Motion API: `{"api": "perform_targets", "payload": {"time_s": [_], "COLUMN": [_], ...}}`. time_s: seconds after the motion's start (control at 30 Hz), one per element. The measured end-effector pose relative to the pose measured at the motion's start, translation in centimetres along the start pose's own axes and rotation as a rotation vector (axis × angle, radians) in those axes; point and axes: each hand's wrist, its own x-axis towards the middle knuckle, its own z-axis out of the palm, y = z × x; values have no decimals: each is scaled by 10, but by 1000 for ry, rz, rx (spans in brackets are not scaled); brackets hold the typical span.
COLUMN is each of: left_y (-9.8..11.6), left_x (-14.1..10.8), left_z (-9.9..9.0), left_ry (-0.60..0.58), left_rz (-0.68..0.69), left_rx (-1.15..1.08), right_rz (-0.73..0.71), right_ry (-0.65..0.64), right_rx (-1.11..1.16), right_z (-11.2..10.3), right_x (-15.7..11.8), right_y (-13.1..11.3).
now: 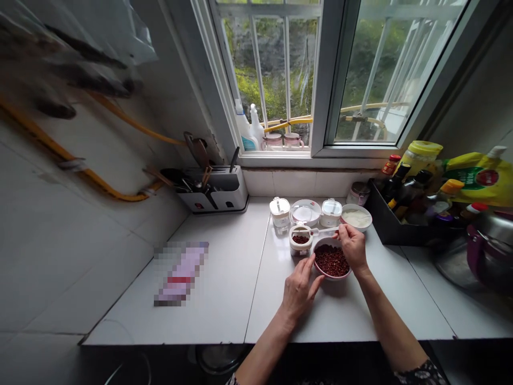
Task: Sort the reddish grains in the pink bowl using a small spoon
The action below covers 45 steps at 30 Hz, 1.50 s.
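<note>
A round bowl (332,261) with a pinkish rim, full of dark red grains that look like Sichuan peppercorns, stands on the white counter. My left hand (300,289) steadies its left side, fingers and thumb against the rim. Pinched in my right hand (351,247) is the handle of a small pale spoon (320,231), held above the bowl's far edge. The spoon reaches left to the mouth of a small white seasoning jar (300,247), which holds the same red grains. Its bowl end is hard to make out there.
Behind stand two lidded jars (279,213) (331,211), a clear round container (305,213) and a bowl of white grains (356,218). A black bottle bin (390,230) and a pot (491,251) are right. A utensil holder (218,192) and a blurred purple packet (184,274) lie left.
</note>
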Motion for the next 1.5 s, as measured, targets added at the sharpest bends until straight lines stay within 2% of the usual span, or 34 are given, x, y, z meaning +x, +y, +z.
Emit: {"api": "perform_targets", "payload": {"time_s": [0.1, 0.17, 0.23, 0.3, 0.43, 0.53, 0.67, 0.9, 1.5], "left_y": [1, 2, 2, 3, 4, 7, 8, 7, 4], "left_x": [0, 1, 1, 1, 1, 1, 3, 3, 1], "left_z": [-1, -2, -2, -3, -5, -8, -10, -12, -9], "left_ry": [3, 12, 22, 33, 67, 88, 134, 140, 129], "left_rz": [5, 12, 18, 25, 63, 82, 120, 127, 111], "left_rx": [6, 10, 15, 18, 24, 8, -11, -56, -43], "right_rz": [-248, -400, -493, -522, -461, -429, -433, -406, -246], "right_ry": [-21, -83, -137, -114, 72, 128, 73, -129, -64], "right_rx": [-161, -265, -324, -327, -277, -314, -403, -458, -295], "right_z": [8, 11, 12, 9, -6, -17, -17, -8, -12], "right_x": [-3, -7, -10, -10, -6, -5, -9, -17, -11], "right_y": [-16, -22, -24, -21, -4, 11, 22, 20, 20]}}
